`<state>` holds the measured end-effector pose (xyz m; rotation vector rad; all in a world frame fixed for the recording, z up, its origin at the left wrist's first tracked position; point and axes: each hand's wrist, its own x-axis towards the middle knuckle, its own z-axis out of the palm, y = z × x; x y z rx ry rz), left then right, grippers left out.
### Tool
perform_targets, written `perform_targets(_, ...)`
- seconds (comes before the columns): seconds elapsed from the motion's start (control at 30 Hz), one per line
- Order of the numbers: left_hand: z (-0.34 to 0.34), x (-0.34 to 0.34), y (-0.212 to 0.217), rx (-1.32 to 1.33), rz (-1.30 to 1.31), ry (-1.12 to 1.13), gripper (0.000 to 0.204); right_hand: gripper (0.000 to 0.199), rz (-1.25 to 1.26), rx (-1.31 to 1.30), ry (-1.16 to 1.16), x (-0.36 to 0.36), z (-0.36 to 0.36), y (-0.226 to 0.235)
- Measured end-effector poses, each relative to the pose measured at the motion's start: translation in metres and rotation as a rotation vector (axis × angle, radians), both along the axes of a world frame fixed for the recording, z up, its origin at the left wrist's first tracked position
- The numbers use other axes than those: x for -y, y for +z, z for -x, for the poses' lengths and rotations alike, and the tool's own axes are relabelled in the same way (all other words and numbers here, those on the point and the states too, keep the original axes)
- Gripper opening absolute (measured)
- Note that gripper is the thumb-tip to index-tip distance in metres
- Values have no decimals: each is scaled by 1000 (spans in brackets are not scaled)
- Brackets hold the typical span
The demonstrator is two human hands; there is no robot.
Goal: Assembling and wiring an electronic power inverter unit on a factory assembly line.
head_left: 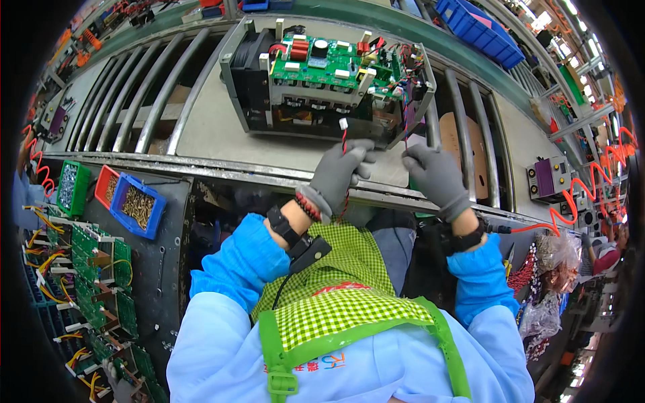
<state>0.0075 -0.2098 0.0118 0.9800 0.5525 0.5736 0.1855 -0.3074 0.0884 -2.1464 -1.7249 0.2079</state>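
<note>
An open electronic unit with a green circuit board (319,70) and a black fan (250,60) stands upright on a pale board (208,134) in front of me. My left hand (341,173), in a grey glove, is closed round a twisted red-and-black cable (345,140). The white plug (344,123) of that cable sticks up above the fingers, before the unit's lower edge. My right hand (437,176), gloved too, pinches a thin dark wire (406,124) that runs down from the unit's right end. Both hands are apart from the housing.
Metal rollers (158,101) flank the pale board. At left are green (72,188), red (106,186) and blue (153,221) bins of small hardware, a wrench (161,272) and several circuit boards (101,258). A purple-fronted device (549,178), red coiled hose (571,201) and bagged parts (557,258) lie right.
</note>
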Motion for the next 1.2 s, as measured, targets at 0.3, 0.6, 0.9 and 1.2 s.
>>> perform_targets(0.3, 24, 36, -37, 140, 377, -17, 26, 32, 76, -1314, 60, -15, 35, -66)
perform_targets(0.6, 29, 31, -30, 43, 183, 34, 27, 24, 44, -1023, 201, -22, 36, -53)
perform_targets(0.9, 12, -36, -23, -26, -168, -7, 31, 9, -452, -227, 361, -75, 25, -53)
perform_targets(1.2, 26, -62, -65, -381, -241, 157, 37, 22, 215, 562, -83, -151, -28, -106)
